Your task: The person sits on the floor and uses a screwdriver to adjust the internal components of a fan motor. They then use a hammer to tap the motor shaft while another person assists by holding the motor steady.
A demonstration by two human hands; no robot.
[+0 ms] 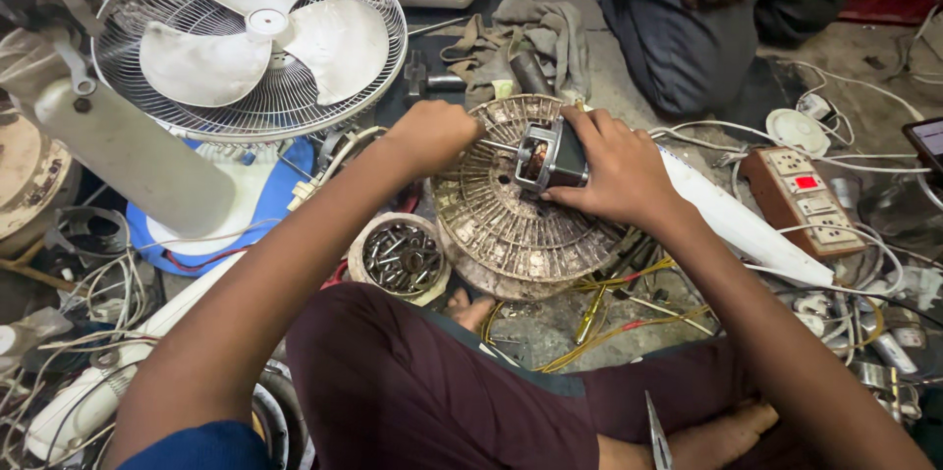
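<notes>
A small grey fan motor sits on a dirty round rear fan guard that rests on the floor before my knees. My right hand is shut on the motor's right side. My left hand is closed in a fist at the guard's upper left rim, apparently around a thin tool whose tip reaches the motor; the tool is mostly hidden. A round tub of screws and bolts stands just left of the guard.
A white pedestal fan lies at the upper left with its pole. A power strip and tangled white cables are on the right. Another person squats beyond. A grey rag and pliers lie nearby.
</notes>
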